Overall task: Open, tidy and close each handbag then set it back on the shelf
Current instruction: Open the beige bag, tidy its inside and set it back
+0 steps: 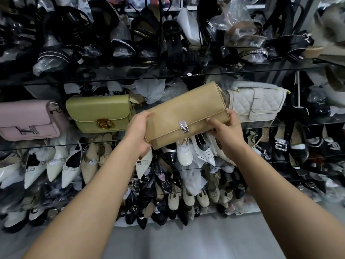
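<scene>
Right fingers [211, 122]: curled over the right end of the tan handbag [186, 114], thumb on its front near the flap edge, the rest hidden behind it.
Left fingers [147, 115]: wrapped round the bag's left end, thumb on the front panel, the other tips out of sight behind.
Right hand [226, 131]: holding the bag from the lower right.
Left hand [139, 128]: holding it from the left, palm against the side.
Tan handbag: held in the air in front of the glass shelf [291, 122], tilted with its right end higher; flap down, silver clasp [183, 126] seated on the front (it looks fastened, though I cannot be sure).
Step in hand: judged from the closed flap and the gap on the shelf, either just taken down to be opened or closed and going back; the frame alone does not settle which.
Next move: if opening, one thumb must free the clasp while the other hand steadies the body; if returning, the bag goes level into the gap between its neighbours.
Contents: nothing of the inside shows.
Neighbours: green handbag [99, 114] to the left and white quilted handbag [256, 102] to the right, both closed on the shelf; pink handbag [28, 119] at far left.
Around: shoes [184, 154] crowd the shelves above and below.
</scene>
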